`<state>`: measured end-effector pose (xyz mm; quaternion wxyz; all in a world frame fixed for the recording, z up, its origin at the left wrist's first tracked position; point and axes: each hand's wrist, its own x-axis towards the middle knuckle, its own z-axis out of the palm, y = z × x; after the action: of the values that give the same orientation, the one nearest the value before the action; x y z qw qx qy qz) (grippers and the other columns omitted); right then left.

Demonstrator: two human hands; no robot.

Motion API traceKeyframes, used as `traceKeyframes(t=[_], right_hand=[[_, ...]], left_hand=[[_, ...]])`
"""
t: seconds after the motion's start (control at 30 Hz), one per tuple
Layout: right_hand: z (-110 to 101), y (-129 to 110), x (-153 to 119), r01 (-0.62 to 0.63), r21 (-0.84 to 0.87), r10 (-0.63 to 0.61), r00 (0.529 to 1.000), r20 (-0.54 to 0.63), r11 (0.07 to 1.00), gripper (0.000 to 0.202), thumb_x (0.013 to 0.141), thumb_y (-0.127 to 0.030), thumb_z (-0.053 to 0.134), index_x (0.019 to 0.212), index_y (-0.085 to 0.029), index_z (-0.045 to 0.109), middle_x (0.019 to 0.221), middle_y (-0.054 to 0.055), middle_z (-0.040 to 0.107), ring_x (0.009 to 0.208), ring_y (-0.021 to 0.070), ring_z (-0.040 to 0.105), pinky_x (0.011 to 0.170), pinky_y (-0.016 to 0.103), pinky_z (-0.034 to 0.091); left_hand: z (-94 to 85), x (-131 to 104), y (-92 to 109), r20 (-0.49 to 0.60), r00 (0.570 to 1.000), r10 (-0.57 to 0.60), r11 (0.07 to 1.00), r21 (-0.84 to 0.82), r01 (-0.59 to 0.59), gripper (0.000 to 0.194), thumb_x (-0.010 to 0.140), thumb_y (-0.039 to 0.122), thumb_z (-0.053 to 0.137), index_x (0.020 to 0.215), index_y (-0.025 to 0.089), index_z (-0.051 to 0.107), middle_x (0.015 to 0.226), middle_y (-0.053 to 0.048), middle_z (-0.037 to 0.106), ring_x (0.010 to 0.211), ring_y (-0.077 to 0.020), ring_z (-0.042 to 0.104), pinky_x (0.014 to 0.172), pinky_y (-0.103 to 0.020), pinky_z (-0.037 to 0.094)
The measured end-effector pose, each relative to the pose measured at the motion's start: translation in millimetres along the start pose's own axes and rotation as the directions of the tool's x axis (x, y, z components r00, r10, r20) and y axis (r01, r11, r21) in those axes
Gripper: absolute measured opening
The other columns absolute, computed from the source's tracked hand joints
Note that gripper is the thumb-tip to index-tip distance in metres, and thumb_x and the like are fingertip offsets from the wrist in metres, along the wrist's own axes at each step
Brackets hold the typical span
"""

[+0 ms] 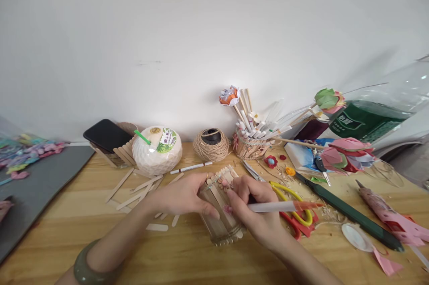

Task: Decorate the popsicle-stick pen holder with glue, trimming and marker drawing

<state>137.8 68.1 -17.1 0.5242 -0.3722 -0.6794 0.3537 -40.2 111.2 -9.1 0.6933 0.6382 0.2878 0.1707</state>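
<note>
A small holder made of craft sticks (216, 202), with twine along its top and bottom edges, is tilted above the table in front of me. My left hand (187, 194) is closed around its left side, thumb across the front. My right hand (259, 207) grips a marker (275, 206) with a white barrel and an orange end pointing right. Fingertips of that hand are at a small pinkish flower (225, 182) near the holder's upper edge. The marker's other end is hidden by my fingers.
Loose craft sticks (144, 193) lie at left, near a wrapped coconut (157, 151) and a phone (109, 135). Behind are a twine ball (212, 145) and a pot of markers (251, 147). Scissors (296, 200), a green pen-like tool (351, 213) and a pink glue gun (385, 213) lie right.
</note>
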Motion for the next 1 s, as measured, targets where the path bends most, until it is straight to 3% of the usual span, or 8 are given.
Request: traceKeyframes(t=[0.27, 0.43, 0.57, 0.7, 0.83, 1.0], right_hand=[[-0.6, -2.5, 1.2, 0.026, -0.012, -0.026, 1.000, 0.004, 1.000, 0.038, 0.081, -0.018, 0.052, 0.052, -0.021, 0.029, 0.046, -0.007, 0.035, 0.043, 0.0082, 0.035, 0.044, 0.022, 0.032], [-0.2, -1.5, -1.4, -0.039, 0.046, 0.038, 0.999, 0.010, 0.998, 0.038, 0.079, -0.019, 0.055, 0.050, -0.021, 0.030, 0.045, -0.007, 0.034, 0.043, 0.0085, 0.033, 0.043, 0.023, 0.031], [-2.9, 7.0, 2.1, -0.095, 0.282, 0.150, 0.972, -0.183, 0.955, 0.040, 0.076, -0.026, 0.061, 0.049, -0.022, 0.031, 0.043, -0.007, 0.034, 0.042, 0.0090, 0.030, 0.040, 0.022, 0.028], [-7.6, 15.5, 11.5, -0.064, 0.308, 0.181, 0.913, -0.366, 0.949, 0.039, 0.080, -0.034, 0.059, 0.054, -0.022, 0.033, 0.047, -0.009, 0.028, 0.044, 0.0095, 0.025, 0.039, 0.021, 0.026], [-9.0, 18.3, 18.2, -0.081, 0.279, 0.200, 0.881, -0.428, 0.957, 0.037, 0.079, -0.039, 0.063, 0.057, -0.021, 0.040, 0.051, -0.008, 0.032, 0.047, 0.0099, 0.028, 0.045, 0.022, 0.031], [-8.7, 22.8, 20.6, -0.099, 0.225, 0.196, 0.867, -0.458, 0.969, 0.028, 0.072, -0.035, 0.071, 0.064, -0.020, 0.048, 0.059, -0.006, 0.044, 0.055, 0.0115, 0.039, 0.052, 0.024, 0.033]], left_hand=[[0.2, 0.6, 0.9, -0.007, 1.000, -0.015, 1.000, -0.013, 0.015, 0.042, 0.062, 0.026, 0.079, 0.098, 0.018, 0.057, 0.087, 0.002, 0.062, 0.080, -0.0159, 0.056, 0.074, -0.026, 0.043], [0.7, 0.5, 0.0, -0.011, 1.000, -0.005, 1.000, -0.002, 0.005, 0.043, 0.063, 0.027, 0.079, 0.100, 0.018, 0.058, 0.089, 0.001, 0.064, 0.082, -0.0173, 0.057, 0.076, -0.028, 0.044], [-1.8, -1.6, 3.1, 0.023, 0.999, 0.034, 0.999, 0.017, -0.035, 0.045, 0.066, 0.028, 0.077, 0.106, 0.018, 0.060, 0.096, -0.002, 0.068, 0.092, -0.0212, 0.059, 0.080, -0.030, 0.046], [-9.8, -6.2, 10.5, -0.037, 0.997, 0.069, 0.975, 0.214, -0.060, 0.037, 0.067, 0.023, 0.075, 0.102, 0.017, 0.064, 0.097, -0.002, 0.069, 0.092, -0.0212, 0.059, 0.081, -0.028, 0.045], [-15.7, -10.1, 15.9, -0.087, 0.994, 0.063, 0.941, 0.337, -0.030, 0.032, 0.069, 0.021, 0.073, 0.100, 0.016, 0.065, 0.096, -0.001, 0.069, 0.091, -0.0207, 0.059, 0.081, -0.026, 0.044], [-20.2, -13.4, 13.8, -0.105, 0.993, 0.047, 0.925, 0.379, -0.004, 0.042, 0.068, 0.027, 0.074, 0.106, 0.015, 0.063, 0.098, -0.002, 0.069, 0.093, -0.0221, 0.059, 0.082, -0.029, 0.045]])
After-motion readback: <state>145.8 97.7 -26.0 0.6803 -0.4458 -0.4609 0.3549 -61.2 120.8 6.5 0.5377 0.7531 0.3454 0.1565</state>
